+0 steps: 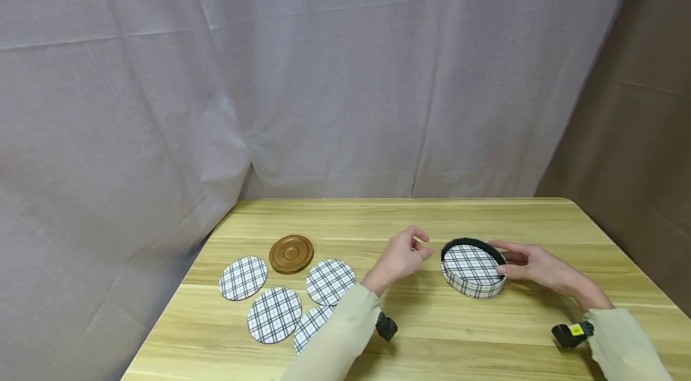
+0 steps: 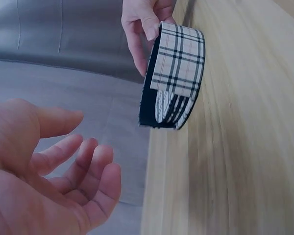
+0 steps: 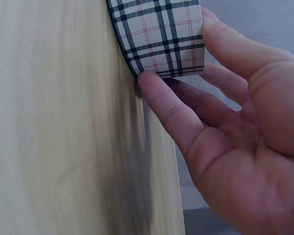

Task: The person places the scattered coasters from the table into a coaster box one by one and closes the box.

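Observation:
My right hand (image 1: 542, 268) grips the right side of a round plaid coaster holder (image 1: 475, 290), thumb near the top rim and fingers along the outer wall. A plaid coaster (image 1: 471, 264) lies inside it, with the black inner lining showing behind. Through the cutout of the holder (image 2: 181, 54) in the left wrist view, stacked coaster edges appear. To the left of the holder, my left hand (image 1: 400, 256) hovers with loosely bent fingers and nothing in them. The holder's wall (image 3: 157, 34) fills the top of the right wrist view, fingertips against its lower edge.
On the left of the wooden table (image 1: 421, 345) lie several loose plaid coasters (image 1: 243, 278). One coaster (image 1: 310, 328) is partly hidden by my left sleeve. Behind them sits a round brown wooden disc (image 1: 291, 254). A grey curtain (image 1: 335, 99) hangs beyond the back edge.

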